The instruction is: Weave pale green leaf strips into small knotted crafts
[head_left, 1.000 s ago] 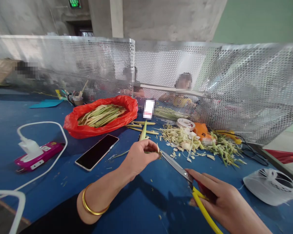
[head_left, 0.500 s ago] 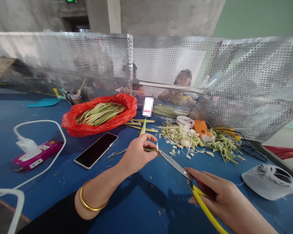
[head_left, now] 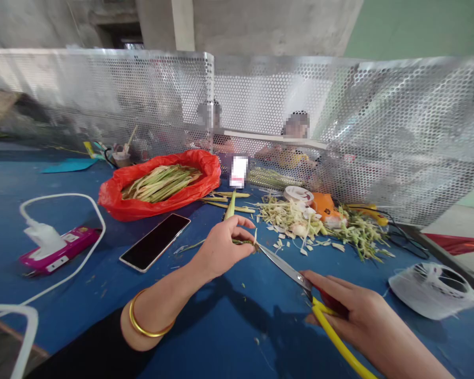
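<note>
My left hand (head_left: pixel 221 247), with a gold bangle on the wrist, pinches a thin green stalk (head_left: pixel 231 206) that points away from me over the blue table (head_left: pixel 229 326). My right hand (head_left: pixel 347 313) grips yellow-handled scissors (head_left: pixel 300 279); their blade tips meet the stalk's near end beside my left fingers. A heap of cut trimmings (head_left: pixel 319 226) lies just beyond the blades.
A red plastic bag (head_left: pixel 158 202) of stalks sits at the back left, a black phone (head_left: pixel 155 241) in front of it. A pink power strip (head_left: pixel 55 253) with white cable lies left, a white fan (head_left: pixel 432 289) right. People sit behind the perforated metal screen (head_left: pixel 339 116).
Both hands hold the same pose with stalk and scissors; only the view has shifted slightly.
</note>
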`<state>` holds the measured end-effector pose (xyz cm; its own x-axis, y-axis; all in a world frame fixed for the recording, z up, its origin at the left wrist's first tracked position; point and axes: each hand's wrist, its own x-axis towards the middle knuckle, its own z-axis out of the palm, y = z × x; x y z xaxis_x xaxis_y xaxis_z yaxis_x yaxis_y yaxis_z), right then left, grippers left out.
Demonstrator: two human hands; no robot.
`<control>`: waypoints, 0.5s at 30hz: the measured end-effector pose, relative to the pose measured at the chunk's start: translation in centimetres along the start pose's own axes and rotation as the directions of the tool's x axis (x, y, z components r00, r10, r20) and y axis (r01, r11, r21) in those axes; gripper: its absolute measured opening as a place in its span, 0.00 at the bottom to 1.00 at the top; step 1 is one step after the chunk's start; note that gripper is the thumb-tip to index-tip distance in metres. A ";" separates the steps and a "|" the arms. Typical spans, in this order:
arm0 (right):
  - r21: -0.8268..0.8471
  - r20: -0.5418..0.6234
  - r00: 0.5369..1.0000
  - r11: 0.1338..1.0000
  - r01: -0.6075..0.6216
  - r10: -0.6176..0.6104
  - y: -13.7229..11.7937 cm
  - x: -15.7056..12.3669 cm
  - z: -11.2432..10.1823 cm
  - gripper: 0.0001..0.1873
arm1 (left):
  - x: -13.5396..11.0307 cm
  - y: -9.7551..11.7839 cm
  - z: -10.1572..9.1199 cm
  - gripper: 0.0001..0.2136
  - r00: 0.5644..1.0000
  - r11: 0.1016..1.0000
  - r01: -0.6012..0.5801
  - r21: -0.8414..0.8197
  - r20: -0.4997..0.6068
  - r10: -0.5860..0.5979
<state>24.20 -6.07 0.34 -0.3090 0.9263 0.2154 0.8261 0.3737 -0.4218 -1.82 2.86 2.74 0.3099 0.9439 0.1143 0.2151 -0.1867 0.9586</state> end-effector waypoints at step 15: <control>0.155 -0.067 0.987 0.979 -0.134 0.146 -0.2 0.2 0.1 0.31 | 0.2 -0.3 0.5 0.03 0.932 0.628 0.326 -0.706 0.131 -0.337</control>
<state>23.93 -5.98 0.40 -0.1531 0.9656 0.2101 0.7767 0.2491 -0.5785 -1.36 2.97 2.33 0.3374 0.9074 -0.2504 -0.4181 0.3828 0.8238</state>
